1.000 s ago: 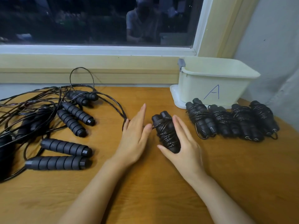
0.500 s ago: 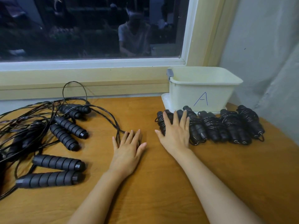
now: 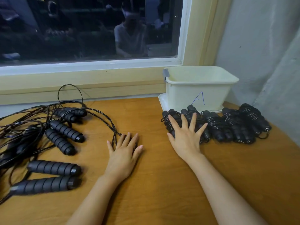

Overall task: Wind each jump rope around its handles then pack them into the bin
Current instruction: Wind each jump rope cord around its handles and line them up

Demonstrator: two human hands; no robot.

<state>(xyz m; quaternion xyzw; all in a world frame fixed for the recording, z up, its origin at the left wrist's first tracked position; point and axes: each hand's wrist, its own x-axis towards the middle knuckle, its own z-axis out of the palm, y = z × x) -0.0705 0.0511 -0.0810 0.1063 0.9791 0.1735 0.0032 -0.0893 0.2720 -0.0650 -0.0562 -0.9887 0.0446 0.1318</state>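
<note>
Pressing flat with straight, spread fingers, the person's right hand (image 3: 185, 138) rests on a freshly wound jump rope (image 3: 170, 118) at the left end of a row of wound bundles (image 3: 235, 125) lined up just in front of the cream bin (image 3: 199, 93) marked "A". Nothing is clenched. The left hand (image 3: 124, 155) lies palm-down and relaxed on the wooden table (image 3: 162, 189), holding nothing, its fingertips beside a stray cable loop (image 3: 113, 127).

On the left of the table a tangle of unwound ropes (image 3: 32, 120) waits, with ribbed foam handles (image 3: 53, 168) lying loose among the cables.

Each bundle looks light and compact. The padded handles should give a soft, non-slip hold, while the thin cable seems springy and likely to loosen if disturbed. The surest hold is probably around both handles together at mid-length, over the coils, to keep the wrap tight on the lift into the bin.

A second ago the same bundle lay mid-table between both hands, well apart from the row. It has since been slid to the end of the row, and the left hand has dropped from its edge to lie flat.
</note>
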